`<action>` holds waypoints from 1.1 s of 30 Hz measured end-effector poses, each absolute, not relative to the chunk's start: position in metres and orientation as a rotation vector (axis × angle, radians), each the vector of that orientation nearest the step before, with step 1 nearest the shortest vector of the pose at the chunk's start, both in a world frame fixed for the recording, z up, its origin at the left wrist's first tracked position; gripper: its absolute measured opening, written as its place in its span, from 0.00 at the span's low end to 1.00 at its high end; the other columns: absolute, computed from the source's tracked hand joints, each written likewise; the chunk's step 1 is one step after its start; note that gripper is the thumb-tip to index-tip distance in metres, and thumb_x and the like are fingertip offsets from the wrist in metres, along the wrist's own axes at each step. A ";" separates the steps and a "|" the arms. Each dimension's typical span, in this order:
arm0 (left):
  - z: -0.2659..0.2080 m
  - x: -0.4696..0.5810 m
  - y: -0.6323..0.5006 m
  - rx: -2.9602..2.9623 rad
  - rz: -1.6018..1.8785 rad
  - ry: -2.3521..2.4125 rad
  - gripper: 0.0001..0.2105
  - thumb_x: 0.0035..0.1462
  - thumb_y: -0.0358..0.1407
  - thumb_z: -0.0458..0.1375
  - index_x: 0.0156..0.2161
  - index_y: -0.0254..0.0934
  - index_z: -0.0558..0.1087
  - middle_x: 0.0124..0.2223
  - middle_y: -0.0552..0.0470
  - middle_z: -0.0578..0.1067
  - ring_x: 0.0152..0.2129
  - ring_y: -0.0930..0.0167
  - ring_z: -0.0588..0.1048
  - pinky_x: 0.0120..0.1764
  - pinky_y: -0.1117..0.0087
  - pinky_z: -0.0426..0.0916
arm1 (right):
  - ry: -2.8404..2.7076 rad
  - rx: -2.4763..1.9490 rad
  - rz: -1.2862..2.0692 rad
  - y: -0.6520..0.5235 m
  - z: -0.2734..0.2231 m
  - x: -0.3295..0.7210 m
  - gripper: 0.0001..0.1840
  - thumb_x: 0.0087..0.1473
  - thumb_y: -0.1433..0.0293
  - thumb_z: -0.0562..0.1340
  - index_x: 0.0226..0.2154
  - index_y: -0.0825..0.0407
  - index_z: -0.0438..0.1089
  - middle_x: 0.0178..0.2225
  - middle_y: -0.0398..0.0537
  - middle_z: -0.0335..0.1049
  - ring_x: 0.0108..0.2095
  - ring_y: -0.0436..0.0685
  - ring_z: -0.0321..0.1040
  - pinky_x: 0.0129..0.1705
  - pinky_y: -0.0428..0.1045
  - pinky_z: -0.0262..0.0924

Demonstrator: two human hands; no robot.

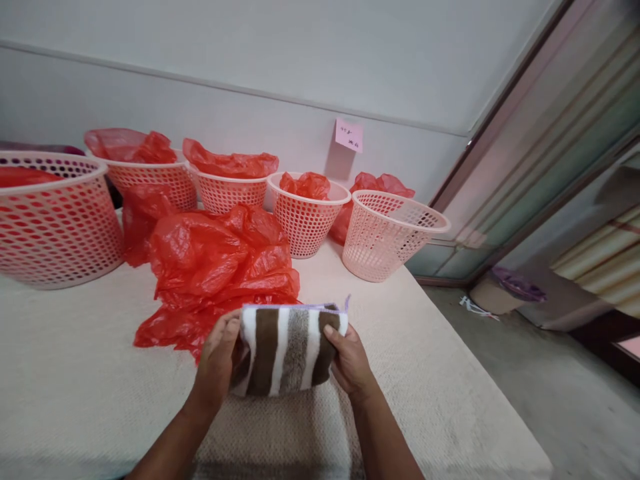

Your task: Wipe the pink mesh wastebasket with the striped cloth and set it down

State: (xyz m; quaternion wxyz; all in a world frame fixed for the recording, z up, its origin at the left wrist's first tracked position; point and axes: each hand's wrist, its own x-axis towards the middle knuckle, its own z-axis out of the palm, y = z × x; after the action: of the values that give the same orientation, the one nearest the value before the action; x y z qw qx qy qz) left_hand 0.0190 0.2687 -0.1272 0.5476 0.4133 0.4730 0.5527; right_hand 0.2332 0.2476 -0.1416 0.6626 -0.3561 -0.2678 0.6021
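Head view: two bare hands hold a folded towel above a cream textured cloth-covered table (90, 373)
Towel: a folded brown, grey and white striped plush towel with lilac edging (287, 347), held up just above the table near its front edge, stripes running upright
Left hand (219, 357): fingers curled closed round the towel's left end, thumb on the front
Right hand (350, 363): closed on the towel's right end, thumb (334, 333) pressed on the front
Behind the towel: a crumpled heap of red plastic bags (215, 267) lying on the table, just beyond the hands
Back row: pink perforated plastic baskets (306, 217) along the grey wall, most holding red bags; the rightmost basket (387, 233) tilts to the right
Wall: a small pink paper note (349, 135) stuck above the baskets
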 end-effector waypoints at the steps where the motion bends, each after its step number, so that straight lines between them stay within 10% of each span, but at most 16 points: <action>1: -0.127 0.021 0.268 0.990 1.243 1.072 0.20 0.57 0.53 0.55 0.46 0.40 0.73 0.39 0.51 0.78 0.37 0.67 0.76 0.40 0.69 0.69 | -0.574 -0.793 1.349 0.248 -0.139 0.233 0.18 0.40 0.65 0.74 0.37 0.50 0.76 0.35 0.45 0.79 0.34 0.53 0.74 0.41 0.48 0.67; 23: -0.123 0.030 0.256 0.578 0.787 0.814 0.14 0.52 0.37 0.66 0.45 0.39 0.77 0.41 0.47 0.82 0.43 0.62 0.79 0.44 0.63 0.74 | -0.433 -0.823 1.244 0.248 -0.136 0.241 0.17 0.41 0.64 0.74 0.35 0.50 0.73 0.31 0.42 0.78 0.29 0.53 0.73 0.35 0.49 0.68; 33: -0.130 0.026 0.276 0.412 1.088 0.997 0.10 0.52 0.35 0.62 0.41 0.35 0.76 0.37 0.48 0.83 0.37 0.65 0.81 0.43 0.64 0.75 | -0.897 -0.779 1.510 0.245 -0.146 0.234 0.30 0.47 0.62 0.71 0.53 0.48 0.68 0.49 0.51 0.74 0.47 0.60 0.72 0.53 0.57 0.63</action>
State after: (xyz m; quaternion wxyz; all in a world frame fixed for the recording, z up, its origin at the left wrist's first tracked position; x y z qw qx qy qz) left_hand 0.0257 0.2758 -0.1303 0.7205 0.1865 0.4513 0.4923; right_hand 0.2341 0.2447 -0.1464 0.5731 -0.3325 -0.3825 0.6440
